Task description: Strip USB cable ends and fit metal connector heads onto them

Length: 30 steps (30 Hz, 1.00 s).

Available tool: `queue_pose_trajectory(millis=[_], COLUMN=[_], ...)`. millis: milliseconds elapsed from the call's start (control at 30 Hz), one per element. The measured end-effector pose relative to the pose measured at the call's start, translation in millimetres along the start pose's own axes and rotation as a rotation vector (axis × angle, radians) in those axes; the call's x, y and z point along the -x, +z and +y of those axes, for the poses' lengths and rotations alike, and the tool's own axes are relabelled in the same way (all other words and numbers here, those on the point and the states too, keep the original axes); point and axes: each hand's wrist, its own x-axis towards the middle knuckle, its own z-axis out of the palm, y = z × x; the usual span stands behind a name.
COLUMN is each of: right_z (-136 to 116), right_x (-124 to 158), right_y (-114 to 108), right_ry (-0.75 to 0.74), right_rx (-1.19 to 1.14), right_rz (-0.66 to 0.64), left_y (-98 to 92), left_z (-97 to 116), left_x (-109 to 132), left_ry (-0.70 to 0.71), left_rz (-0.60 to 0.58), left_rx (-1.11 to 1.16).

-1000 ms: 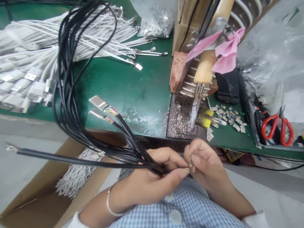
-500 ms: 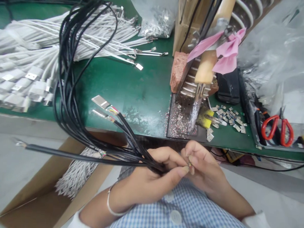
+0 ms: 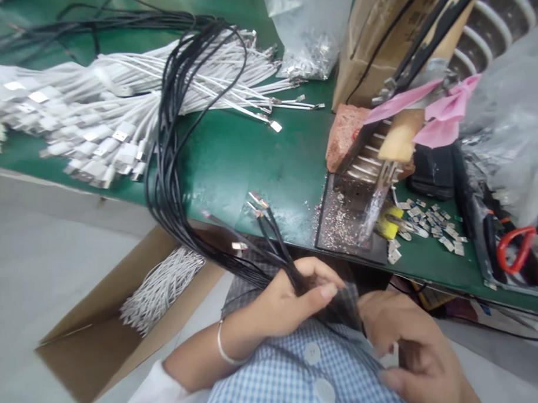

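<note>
A bundle of black cables (image 3: 170,180) drapes off the bench and down into my left hand (image 3: 292,299), whose fingers are wrapped round it. Several stripped cable ends with metal connectors (image 3: 259,200) stick up beyond that hand, over the bench edge. Blurred dark strands run from the left hand across the blue checked apron (image 3: 284,378) toward the right. My right hand (image 3: 414,347) is apart from the left, low over the apron's right side. It is smeared by motion, with thumb and curled fingers apart and nothing discernible between them.
White cables (image 3: 118,90) are heaped on the green bench (image 3: 226,159). A soldering iron (image 3: 391,164) points down over a dark pad (image 3: 338,227) beside a brick (image 3: 347,133). Small metal connectors (image 3: 440,225) and red-handled scissors (image 3: 516,251) lie right. Below left is a cardboard box (image 3: 82,359).
My right hand has left the left hand's fingertips, moving right and down. The exposed connector ends have shifted right with the left hand, and the whole view has swung left.
</note>
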Motion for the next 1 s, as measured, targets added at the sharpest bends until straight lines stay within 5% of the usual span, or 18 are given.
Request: queue_pose_trajectory(millis=[167,400,767,867,1000], right_z=[9.0,7.3,0.3,-3.7,-7.0], right_x=[-5.6,-11.2,-14.0,-18.8,-22.0], right_y=[3.6,11.0,19.9,20.4,23.0], right_ry=[-0.002,-0.136,-0.152,-0.156,-0.048], right_rx=[0.141,0.055,0.099,0.113,0.023], right_rz=[-0.058,0.082,0.405,0.364,0.401], left_y=[-4.2,-5.7,-3.8,-3.1,-4.0], left_z=[-21.6,-9.4,-22.5,-19.2,-8.5], left_x=[1.5,9.6,10.2,10.5,14.0], left_ry=[0.086,0.078,0.006,0.019,0.013], left_rz=[-0.059,-0.184,-0.44,-0.434,-0.273], left_rx=[0.246,-0.013,-0.059,-0.118,-0.198])
